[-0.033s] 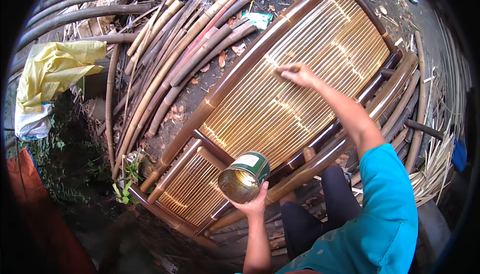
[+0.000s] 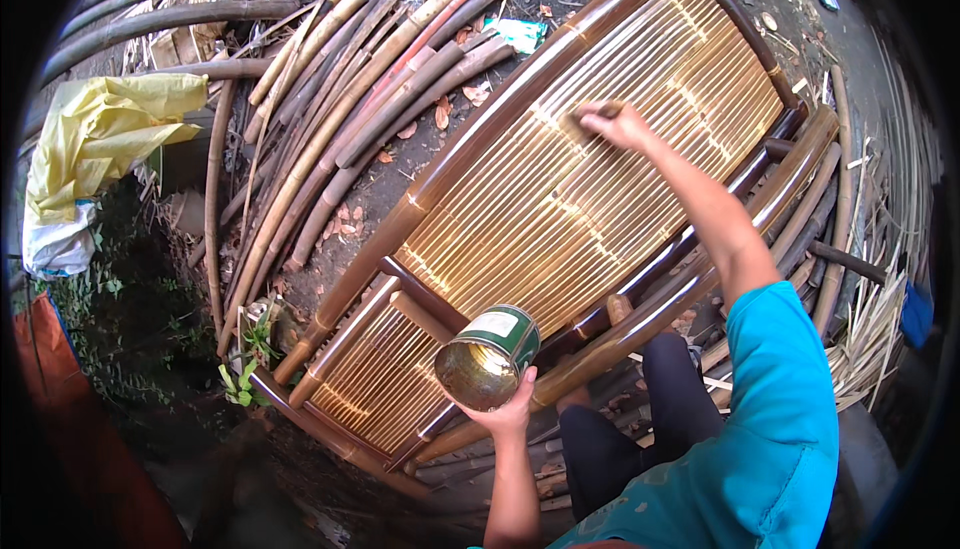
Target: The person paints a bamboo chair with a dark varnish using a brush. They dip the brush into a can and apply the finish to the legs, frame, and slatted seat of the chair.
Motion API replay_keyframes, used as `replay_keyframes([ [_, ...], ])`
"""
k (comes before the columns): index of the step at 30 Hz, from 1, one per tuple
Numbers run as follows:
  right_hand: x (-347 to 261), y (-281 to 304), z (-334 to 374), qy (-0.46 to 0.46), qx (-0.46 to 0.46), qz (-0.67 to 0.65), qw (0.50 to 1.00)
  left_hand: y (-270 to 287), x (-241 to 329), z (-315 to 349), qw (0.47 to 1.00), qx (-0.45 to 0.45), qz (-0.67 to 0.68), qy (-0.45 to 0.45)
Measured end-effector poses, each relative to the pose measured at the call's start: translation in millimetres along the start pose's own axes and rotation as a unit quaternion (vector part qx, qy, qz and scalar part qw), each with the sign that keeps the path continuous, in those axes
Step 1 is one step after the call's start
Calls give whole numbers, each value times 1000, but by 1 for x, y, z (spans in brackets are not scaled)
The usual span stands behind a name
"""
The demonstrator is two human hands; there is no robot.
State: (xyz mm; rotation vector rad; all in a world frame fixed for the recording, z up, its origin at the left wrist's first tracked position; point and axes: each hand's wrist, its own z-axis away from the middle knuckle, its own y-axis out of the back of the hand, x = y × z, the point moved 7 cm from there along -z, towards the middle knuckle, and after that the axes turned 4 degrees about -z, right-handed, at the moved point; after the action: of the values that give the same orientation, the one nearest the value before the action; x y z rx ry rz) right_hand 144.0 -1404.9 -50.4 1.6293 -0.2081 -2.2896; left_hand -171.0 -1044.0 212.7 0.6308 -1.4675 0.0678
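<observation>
My left hand (image 2: 507, 413) is wrapped round the lower side of a green tin can (image 2: 517, 335). The can is tipped so that its open mouth faces me; its inside is shiny and stained yellow-brown. In my right hand (image 2: 618, 127) is a brush (image 2: 577, 129), mostly hidden by the fingers, its blurred end against the bamboo slats. The slats (image 2: 500, 239) form the long panel of a bamboo furniture piece, glossy and wet-looking in places. A dark brown bamboo frame (image 2: 480, 134) borders them, and a smaller slatted section (image 2: 350, 374) lies at the near left.
Bamboo poles (image 2: 340, 129) lie piled at the left, and curved poles (image 2: 190, 14) beyond them. A yellow sack (image 2: 110, 134) hangs at the far left beside green plants (image 2: 240, 386). Pale bamboo strips (image 2: 870, 349) are heaped at the right. Thick bamboo rails (image 2: 640, 334) run near my legs.
My right hand with the brush has moved slightly right and away along the slats. The can in my left hand has barely moved.
</observation>
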Motion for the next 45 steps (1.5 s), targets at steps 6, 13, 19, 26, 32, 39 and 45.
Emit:
replay_keyframes([
  [6,-15,89,-30,-40,281,155,946,34,-58,8,999,22,-12,24],
  [13,-102,-279,58,325,-89,40,941,47,-55,-17,998,42,36,32],
  [19,-34,10,1,1,227,140,964,82,-89,9,997,26,14,73],
  [26,-47,-188,48,110,251,59,960,120,-91,7,991,77,57,94],
  [32,-105,-416,155,108,-131,10,985,147,-89,19,989,114,27,88],
  [39,45,-41,188,-125,364,112,916,148,-91,38,986,140,45,83],
  [45,-8,-283,269,91,81,175,977,140,-97,30,994,87,-6,71],
])
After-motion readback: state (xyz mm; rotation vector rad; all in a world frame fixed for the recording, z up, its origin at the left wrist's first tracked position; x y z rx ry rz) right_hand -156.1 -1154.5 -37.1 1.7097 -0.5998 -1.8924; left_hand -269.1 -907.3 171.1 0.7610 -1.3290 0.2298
